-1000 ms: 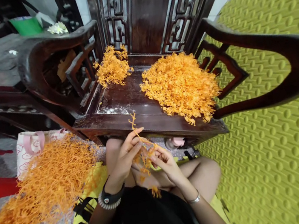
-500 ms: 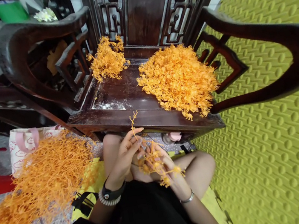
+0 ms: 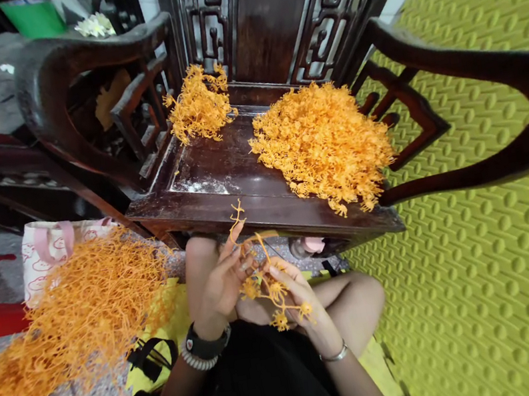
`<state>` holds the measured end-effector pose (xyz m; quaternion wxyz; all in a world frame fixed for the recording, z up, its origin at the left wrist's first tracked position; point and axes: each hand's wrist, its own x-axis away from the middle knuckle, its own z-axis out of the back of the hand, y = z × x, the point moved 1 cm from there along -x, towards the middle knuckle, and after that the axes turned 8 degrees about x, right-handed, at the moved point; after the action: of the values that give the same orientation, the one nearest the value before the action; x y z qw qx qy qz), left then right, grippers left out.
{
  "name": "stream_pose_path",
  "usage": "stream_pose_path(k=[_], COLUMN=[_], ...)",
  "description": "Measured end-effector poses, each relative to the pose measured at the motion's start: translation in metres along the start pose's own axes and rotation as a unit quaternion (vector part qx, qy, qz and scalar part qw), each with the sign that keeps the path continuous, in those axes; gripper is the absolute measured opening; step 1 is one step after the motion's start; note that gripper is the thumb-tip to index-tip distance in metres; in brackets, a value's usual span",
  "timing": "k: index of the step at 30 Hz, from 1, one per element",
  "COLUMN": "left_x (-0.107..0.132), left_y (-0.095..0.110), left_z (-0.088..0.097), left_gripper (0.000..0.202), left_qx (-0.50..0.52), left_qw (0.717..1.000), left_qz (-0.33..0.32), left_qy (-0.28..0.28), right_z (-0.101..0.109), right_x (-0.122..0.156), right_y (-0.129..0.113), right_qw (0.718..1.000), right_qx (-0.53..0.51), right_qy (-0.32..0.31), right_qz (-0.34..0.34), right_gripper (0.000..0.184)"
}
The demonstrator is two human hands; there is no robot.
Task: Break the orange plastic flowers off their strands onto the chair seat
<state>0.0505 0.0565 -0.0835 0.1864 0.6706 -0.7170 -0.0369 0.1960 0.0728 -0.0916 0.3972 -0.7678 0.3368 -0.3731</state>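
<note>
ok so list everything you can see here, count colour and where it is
orange sprig: 1, orange, held between both hands in front of the chair seat
large pile: 1, orange, right side of the chair seat
small pile: 1, orange, back left corner of the seat
loose heap: 1, orange, on the floor at left
carved chair: 1, dark brown wood, centre
foam mat: 1, yellow-green, embossed, floor at right
printed bag: 1, white and pink, behind the loose heap
green tub: 1, green, top left on a dark table
watch: 1, black, left wrist, with a pale beaded band beside it
bangle: 1, silver, right wrist
left hand: pinching the sprig's stem
right hand: holding the sprig's lower tufts
</note>
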Motion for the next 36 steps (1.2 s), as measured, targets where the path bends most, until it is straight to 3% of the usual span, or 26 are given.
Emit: stream_pose_path(k=[3, 10, 13, 16, 18, 21, 26, 28, 30, 33, 36], left_x=[0.003, 0.009, 0.007, 0.008, 0.010, 0.016, 0.028, 0.034, 0.041, 0.051, 0.060], left_y=[0.001, 0.004, 0.006, 0.009, 0.011, 0.014, 0.009, 0.005, 0.001, 0.003, 0.009], left_z=[0.005, -0.002, -0.001, 0.004, 0.004, -0.002, -0.011, -0.009, -0.009, -0.015, -0.031], left_gripper=[0.035, 0.031, 0.020, 0.027, 0.032, 0.031, 0.038, 0.039, 0.039, 0.037, 0.030], left_qx=[-0.004, -0.126, -0.192, -0.286, -0.364, -0.428, -0.396, -0.359, -0.322, -0.302, -0.290], left_qw=[0.999, 0.990, 0.981, 0.957, 0.927, 0.892, 0.901, 0.916, 0.928, 0.930, 0.903], left_qz=[-0.037, -0.046, -0.019, 0.027, 0.059, 0.067, 0.046, 0.039, 0.032, -0.003, -0.047], left_qy=[-0.009, -0.031, -0.023, -0.033, -0.069, -0.133, -0.173, -0.177, -0.186, -0.209, -0.314], right_z=[0.001, 0.004, 0.005, 0.008, 0.011, 0.015, 0.014, 0.014, 0.015, 0.017, 0.015], right_x=[0.001, 0.009, 0.008, 0.007, 0.008, 0.017, 0.039, 0.046, 0.052, 0.063, 0.077], right_y=[0.002, 0.003, 0.001, -0.001, -0.002, -0.007, -0.029, -0.037, -0.042, -0.049, -0.053], right_qw=[0.998, 0.991, 0.986, 0.965, 0.928, 0.846, 0.656, 0.607, 0.580, 0.568, 0.585], right_qx=[0.049, 0.083, 0.130, 0.254, 0.354, 0.450, 0.556, 0.574, 0.575, 0.563, 0.553], right_qy=[-0.037, -0.087, -0.095, -0.060, 0.023, 0.152, 0.259, 0.265, 0.270, 0.283, 0.251], right_qz=[-0.031, -0.063, -0.049, 0.033, 0.116, 0.241, 0.439, 0.482, 0.511, 0.529, 0.538], right_gripper=[0.026, 0.027, 0.032, 0.038, 0.036, 0.035, 0.043, 0.041, 0.040, 0.039, 0.039])
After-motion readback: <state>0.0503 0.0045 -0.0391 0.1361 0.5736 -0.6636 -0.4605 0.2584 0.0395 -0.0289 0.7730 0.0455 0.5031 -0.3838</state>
